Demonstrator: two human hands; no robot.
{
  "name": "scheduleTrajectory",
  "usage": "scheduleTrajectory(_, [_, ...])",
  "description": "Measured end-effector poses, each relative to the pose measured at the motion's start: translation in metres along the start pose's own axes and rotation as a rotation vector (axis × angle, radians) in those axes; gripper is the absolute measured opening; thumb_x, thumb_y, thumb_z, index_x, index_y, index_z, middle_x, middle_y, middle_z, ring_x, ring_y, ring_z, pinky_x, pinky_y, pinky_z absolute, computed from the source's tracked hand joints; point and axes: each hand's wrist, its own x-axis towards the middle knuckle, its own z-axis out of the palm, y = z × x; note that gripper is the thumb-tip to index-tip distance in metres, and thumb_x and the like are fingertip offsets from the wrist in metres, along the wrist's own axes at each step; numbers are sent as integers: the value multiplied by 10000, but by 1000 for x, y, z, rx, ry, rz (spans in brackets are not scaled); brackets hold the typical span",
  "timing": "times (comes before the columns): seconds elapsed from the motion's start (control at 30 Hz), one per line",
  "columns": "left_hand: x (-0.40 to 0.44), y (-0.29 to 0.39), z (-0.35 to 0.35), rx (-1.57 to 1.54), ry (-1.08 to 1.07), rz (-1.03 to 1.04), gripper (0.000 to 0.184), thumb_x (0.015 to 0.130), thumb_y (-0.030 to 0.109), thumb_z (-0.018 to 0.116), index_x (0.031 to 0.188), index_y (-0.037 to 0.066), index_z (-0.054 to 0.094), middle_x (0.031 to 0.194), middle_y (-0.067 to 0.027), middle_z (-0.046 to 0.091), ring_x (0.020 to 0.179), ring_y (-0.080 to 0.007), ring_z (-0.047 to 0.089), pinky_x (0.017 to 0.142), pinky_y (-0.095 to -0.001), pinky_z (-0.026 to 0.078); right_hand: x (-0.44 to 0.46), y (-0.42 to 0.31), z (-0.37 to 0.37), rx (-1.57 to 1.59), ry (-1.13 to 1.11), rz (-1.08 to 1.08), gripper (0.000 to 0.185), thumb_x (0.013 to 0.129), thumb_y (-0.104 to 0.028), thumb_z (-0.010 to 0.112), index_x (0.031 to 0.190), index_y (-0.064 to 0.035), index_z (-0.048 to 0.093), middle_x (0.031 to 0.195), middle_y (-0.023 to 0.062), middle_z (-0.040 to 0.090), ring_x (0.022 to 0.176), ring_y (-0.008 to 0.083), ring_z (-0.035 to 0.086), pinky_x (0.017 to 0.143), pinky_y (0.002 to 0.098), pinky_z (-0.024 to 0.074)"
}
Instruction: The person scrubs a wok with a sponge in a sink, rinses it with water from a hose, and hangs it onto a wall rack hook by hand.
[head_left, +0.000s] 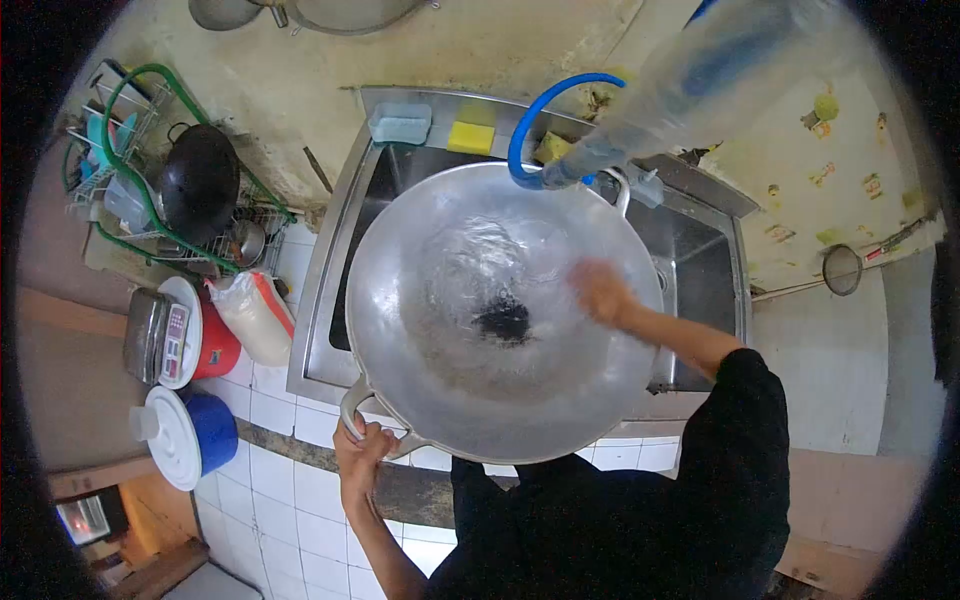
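A large silver wok (pixel 420 390) rests over the sink (pixel 330 320), with water rippling in its bowl and a dark patch at the middle. Wrapped round the wok's lower-left handle (pixel 353 408) is my left hand (pixel 365 450), fingers closed. My right hand (pixel 602 292) is over the right side of the wok's inside, smeared by motion. Whether it holds anything cannot be made out. A blue curved spout (pixel 522 130) ends above the wok's far rim, near the far handle (pixel 622 190).
Behind the sink sit a yellow sponge (pixel 471 137) and a pale plastic tub (pixel 400 123). To the left are a dish rack (pixel 150 215) with a black pan (pixel 200 183), a bag of white contents (pixel 252 318), a red container (pixel 217 350) and a blue lidded bucket (pixel 210 433).
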Motion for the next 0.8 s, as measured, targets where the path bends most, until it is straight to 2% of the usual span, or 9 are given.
scheduleTrajectory(0.13, [-1, 0, 3, -32, -10, 4, 340, 703, -153, 513, 815, 117, 338, 581, 53, 304, 485, -62, 310, 551, -300, 426, 52, 36, -102, -576, 709, 219, 508, 851, -114, 513, 1347, -132, 405, 1177, 193, 526, 1102, 417, 470, 993, 457, 350])
scheduleTrajectory(0.2, [-3, 6, 7, 63, 36, -12, 329, 710, -151, 502, 818, 117, 345, 579, 54, 303, 482, -58, 301, 545, -295, 417, 83, 66, -97, -199, 729, 385, 494, 858, -111, 497, 1345, -131, 416, 1171, 203, 526, 1064, 444, 489, 943, 463, 389])
scheduleTrajectory(0.23, [-2, 5, 6, 68, 44, -1, 329, 710, -151, 502, 818, 117, 345, 579, 54, 303, 482, -58, 301, 545, -295, 417, 97, 81, -90, 179, 715, 543, 481, 865, -108, 481, 1343, -131, 428, 1166, 214, 527, 1027, 471, 507, 893, 470, 427])
scheduleTrajectory(0.33, [-3, -1, 4, 19, 47, -20, 324, 710, -145, 505, 828, 116, 355, 588, 55, 306, 484, -62, 300, 541, -286, 402, 114, 128, -70, 128, 492, 563, 433, 842, -75, 472, 1271, -116, 516, 1117, 244, 570, 952, 463, 565, 802, 487, 466])
scheduleTrajectory(0.5, [-4, -8, 6, -143, 37, 53, 239, 759, -19, 576, 852, 119, 404, 622, 40, 376, 506, -58, 359, 518, -243, 365, 118, 128, -72, 201, 642, 438, 445, 764, -11, 462, 1168, -128, 608, 925, 250, 621, 869, 391, 617, 788, 477, 473])
scheduleTrajectory(0.63, [16, 14, 10, -288, 181, 140, 183, 788, 20, 550, 960, 31, 490, 720, 6, 435, 535, -75, 347, 521, -219, 354, 129, 159, -48, 275, 526, 474, 427, 729, -44, 515, 1139, -97, 621, 915, 231, 636, 876, 400, 615, 794, 478, 477])
scheduleTrajectory(0.7, [34, 39, -1, -495, 114, 148, 263, 805, 76, 558, 1037, -37, 511, 862, -75, 523, 659, -138, 480, 628, -263, 426, 136, 174, -31, 184, 404, 575, 348, 723, -73, 538, 1050, -72, 658, 898, 208, 644, 886, 412, 608, 802, 476, 478])
scheduleTrajectory(0.77, [62, 66, -18, -624, -71, 248, 286, 805, 141, 591, 1025, -34, 538, 922, -134, 589, 772, -207, 562, 715, -310, 467, 123, 171, -34, 202, 432, 420, 231, 708, -100, 569, 904, -52, 683, 886, 173, 657, 862, 388, 622, 760, 465, 496])
scheduleTrajectory(0.8, [69, 97, 8, -670, 175, 147, 229, 805, 159, 599, 943, -12, 535, 840, -118, 574, 755, -204, 544, 704, -319, 458, 125, 189, -24, -130, 114, 250, 273, 739, -144, 563, 981, -80, 669, 868, 172, 661, 840, 379, 627, 762, 460, 492])
